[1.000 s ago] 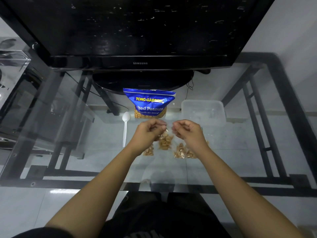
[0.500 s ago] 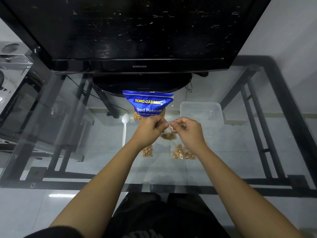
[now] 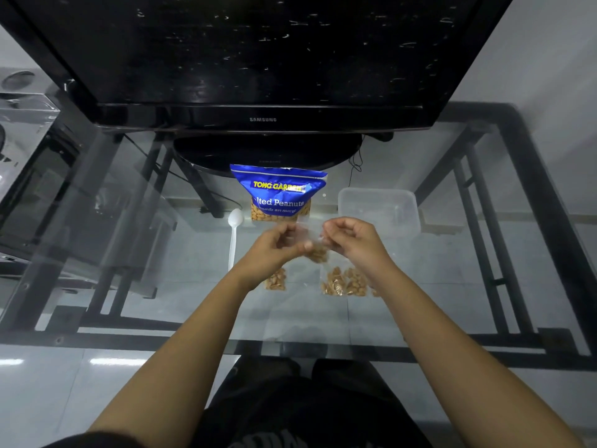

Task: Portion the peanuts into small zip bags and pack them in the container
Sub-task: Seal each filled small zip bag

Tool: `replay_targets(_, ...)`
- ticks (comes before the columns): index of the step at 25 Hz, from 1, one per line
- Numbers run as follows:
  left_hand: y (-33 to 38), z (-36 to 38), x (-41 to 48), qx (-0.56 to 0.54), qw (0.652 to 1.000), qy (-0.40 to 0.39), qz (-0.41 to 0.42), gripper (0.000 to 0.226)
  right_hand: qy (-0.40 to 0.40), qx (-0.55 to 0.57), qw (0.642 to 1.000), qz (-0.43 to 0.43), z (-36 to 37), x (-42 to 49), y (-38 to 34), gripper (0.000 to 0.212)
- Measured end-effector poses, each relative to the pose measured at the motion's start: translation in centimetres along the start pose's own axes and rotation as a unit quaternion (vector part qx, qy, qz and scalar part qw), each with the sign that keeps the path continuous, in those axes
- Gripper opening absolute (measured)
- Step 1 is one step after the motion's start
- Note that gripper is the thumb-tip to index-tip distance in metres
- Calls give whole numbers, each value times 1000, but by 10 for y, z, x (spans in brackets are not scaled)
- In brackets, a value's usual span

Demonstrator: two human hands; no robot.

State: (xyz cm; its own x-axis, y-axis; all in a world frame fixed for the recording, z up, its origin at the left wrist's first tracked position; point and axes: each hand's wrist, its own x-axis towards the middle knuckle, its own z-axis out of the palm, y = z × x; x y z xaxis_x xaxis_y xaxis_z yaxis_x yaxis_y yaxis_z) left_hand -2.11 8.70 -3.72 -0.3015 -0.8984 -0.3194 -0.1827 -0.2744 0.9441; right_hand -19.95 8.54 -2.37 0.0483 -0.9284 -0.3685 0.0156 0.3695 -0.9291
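A small clear zip bag [image 3: 315,248] with peanuts at its bottom hangs between my hands above the glass table. My left hand [image 3: 274,245] pinches its left top corner and my right hand [image 3: 350,239] pinches its right top corner. Behind them a blue Tong Garden salted peanuts bag [image 3: 279,195] stands upright. To its right sits an empty clear plastic container [image 3: 379,210]. Filled zip bags lie on the glass below my hands, one at the left [image 3: 276,279] and others at the right [image 3: 344,282].
A white plastic spoon [image 3: 233,234] lies left of the peanuts bag. A black Samsung monitor [image 3: 258,59] on its stand fills the back of the glass table [image 3: 129,253]. A black metal frame shows under the glass.
My hands have moved a little apart, and the held zip bag's top is stretched wider between them. The peanuts in it stay hanging at the bottom.
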Motion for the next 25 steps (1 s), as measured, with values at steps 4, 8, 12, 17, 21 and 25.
replay_targets(4, -29, 9, -7, 57, 995, 51, -60, 16, -2, -172, 985, 21, -11, 9, 22, 33)
replay_targets(8, -56, 16, -9, 172, 969, 139, -114, 24, 27, -531, 847, -9, -25, 15, 69, 48)
replay_targets(12, -59, 34, -6, 262, 950, 145, -92, 23, 43, -571, 820, -15, -27, 17, 88, 37)
replay_targets(17, -60, 46, -5, 396, 897, 171, -98, 33, 63, -557, 820, -115, -30, 16, 89, 12)
replay_targets(21, -64, 39, -10, 388, 896, 214, -35, 32, 51, -408, 907, -97, -32, 4, 89, 7)
replay_targets(25, -43, 38, -3, 129, 983, 124, -33, 41, 38, -183, 982, -11, -25, -9, 71, 23)
